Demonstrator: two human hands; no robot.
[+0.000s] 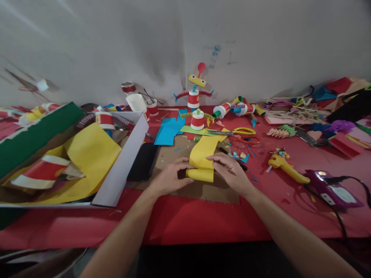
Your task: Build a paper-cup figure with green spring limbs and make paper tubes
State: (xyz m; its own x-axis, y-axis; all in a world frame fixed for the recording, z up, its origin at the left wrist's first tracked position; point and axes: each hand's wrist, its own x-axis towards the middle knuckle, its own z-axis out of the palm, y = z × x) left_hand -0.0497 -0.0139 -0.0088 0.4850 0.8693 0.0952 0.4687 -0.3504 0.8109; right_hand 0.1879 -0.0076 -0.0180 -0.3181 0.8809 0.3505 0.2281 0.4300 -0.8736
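Note:
A yellow paper strip (204,151) curls over into a roll at its near end, above a brown cardboard sheet (220,192). My left hand (173,175) grips the left end of the roll, thumb below and fingers above. My right hand (227,172) has its fingers pressed to the strip's right edge, by the roll's right end. Just beyond the strip lie scissors (232,132) with yellow handles. A paper-cup figure (197,120) with yellow folded arms stands behind, and a taller cup figure (193,99) with red arms stands farther back.
At left, a box (116,166) holds yellow paper and paper cups. Beside it lies a black phone (143,162). Blue paper (168,131) is behind. On the right are a yellow glue gun (285,166), a purple power strip (333,189) with black cables, and paper scraps.

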